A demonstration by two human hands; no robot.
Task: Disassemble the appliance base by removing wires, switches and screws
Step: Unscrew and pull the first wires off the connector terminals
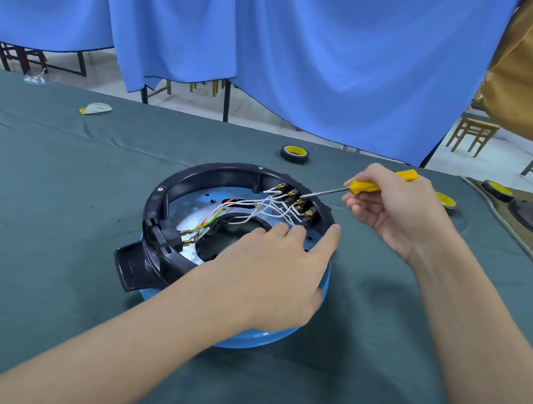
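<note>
Appliance base (156, 201) sits upturned mid-tabletop (54, 207). Left hand (269, 270) lies flat on it, fingers straight. Right hand (396, 208) fingers wrap the screwdriver (365, 186), tip at switches (302, 203). Probably light, rigid plastic: brace the rim, spare the thin wires (258, 205).

Makeshift workshop in a classroom-like hall, green cloth-covered surface (54, 207), blue curtain (280, 34) hung behind it, wooden stools (472, 132) and metal-legged tables (226, 101) beyond, tape rolls (294, 154) lying about
</note>
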